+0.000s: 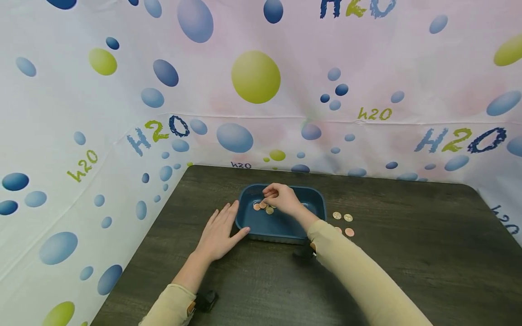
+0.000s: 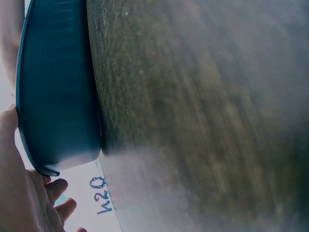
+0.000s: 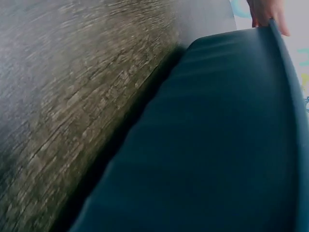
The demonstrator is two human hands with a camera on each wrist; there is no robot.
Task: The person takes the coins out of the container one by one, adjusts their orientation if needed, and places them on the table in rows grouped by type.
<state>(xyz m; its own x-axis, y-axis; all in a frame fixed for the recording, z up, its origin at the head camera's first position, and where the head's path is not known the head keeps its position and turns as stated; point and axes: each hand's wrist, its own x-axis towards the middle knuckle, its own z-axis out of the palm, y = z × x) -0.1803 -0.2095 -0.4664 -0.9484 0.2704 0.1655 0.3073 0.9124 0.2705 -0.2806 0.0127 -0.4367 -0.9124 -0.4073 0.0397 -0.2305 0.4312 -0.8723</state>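
A dark blue rectangular tray (image 1: 261,235) lies on the table with several copper and gold-coloured coins grouped in its left half. My right hand (image 1: 282,199) reaches into it over the near rim, thumb and forefinger pinching at a copper coin (image 1: 263,205) beside a gold-coloured coin (image 1: 269,210). My left hand (image 1: 218,233) rests at the tray's left side, its fingers straight along the rim and the thumb at the near corner. In the left wrist view the left hand (image 2: 21,179) touches the tray's rim. The tray wall fills much of the right wrist view, hiding the right fingers.
Right of the tray, two gold-coloured coins (image 1: 348,218) lie on the dark wooden table (image 1: 408,244), with two copper coins (image 1: 349,232) nearer; the right sleeve (image 1: 359,267) partly covers one. A patterned curtain (image 1: 285,136) hangs behind the table and along its left side.
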